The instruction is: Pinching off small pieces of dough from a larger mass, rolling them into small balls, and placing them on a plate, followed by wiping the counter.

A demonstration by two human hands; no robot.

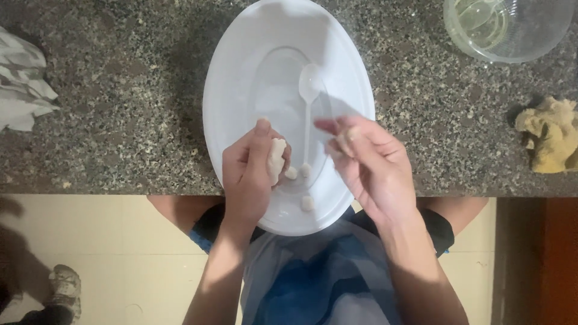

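My forearms come up from the bottom edge, over my blue and grey clothes (pixel 319 277), and meet over the near rim of the big white oval platter (pixel 232 78). My left hand (pixel 250 171) is curled shut around a pale lump of dough (pixel 276 159), thumb pressed along its side, the lump poking out toward the middle. My right hand (pixel 367 162) sits just beside it, fingers drawn together, and there's a small pale bit of dough pinched at the fingertips (pixel 343 139), so that one's closed on a morsel too. Between the two hands, down on the platter, lie three small dough pieces (pixel 299 173), two close under my left hand's lump and one nearer the rim, by my body. A white plastic spoon (pixel 309 90) rests in the platter's hollow, bowl away from me, handle running back toward the pieces. The platter sits on a speckled granite counter (pixel 120 108), overhanging its near edge. Farther out, top right, a clear glass bowl (pixel 509 27) holds a yellowish liquid. At the right edge lies a larger rough mound of dough (pixel 551 135); at the left, crumpled white paper (pixel 21 84).
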